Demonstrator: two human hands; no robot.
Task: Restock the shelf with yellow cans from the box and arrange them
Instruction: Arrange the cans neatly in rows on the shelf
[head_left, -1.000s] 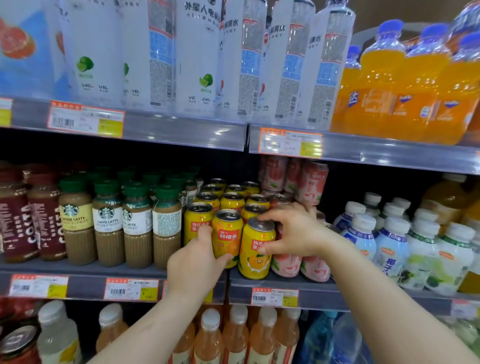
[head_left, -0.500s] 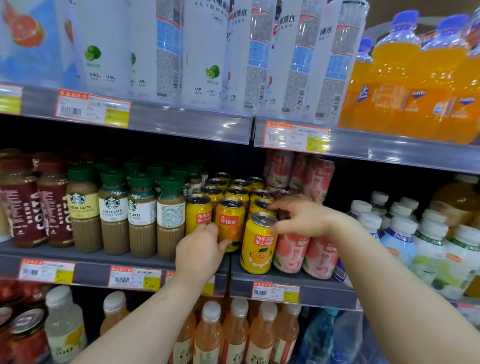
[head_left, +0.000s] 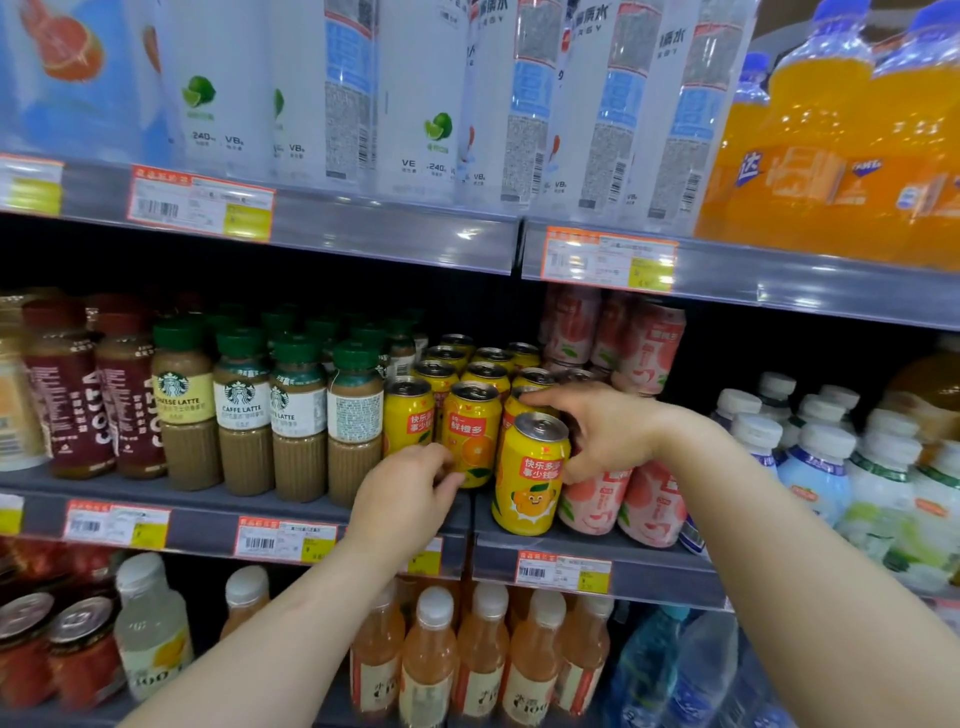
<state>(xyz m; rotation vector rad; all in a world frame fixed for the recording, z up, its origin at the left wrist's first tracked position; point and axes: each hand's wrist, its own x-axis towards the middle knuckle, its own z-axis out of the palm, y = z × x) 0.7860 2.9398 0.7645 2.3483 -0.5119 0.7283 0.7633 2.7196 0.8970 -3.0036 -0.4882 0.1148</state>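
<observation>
Cans being squared up at the shelf's front edge

Head view: right hand (head_left: 597, 436) curls round the front yellow can (head_left: 527, 475), standing at the shelf (head_left: 597, 545) front edge, probably to line it up. Left hand (head_left: 410, 496) pinches the base of the neighbouring can (head_left: 470, 434), just left, seemingly turning its label forward.

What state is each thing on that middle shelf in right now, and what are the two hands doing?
Front yellow can: upright at the shelf edge, right hand against its side.
Middle yellow can: upright, left hand's fingers at its base.
Left hand: touching the middle can.
Right hand: curled round the front can.
Coffee bottles: upright, capped.
Pink cans: upright, sealed.
</observation>
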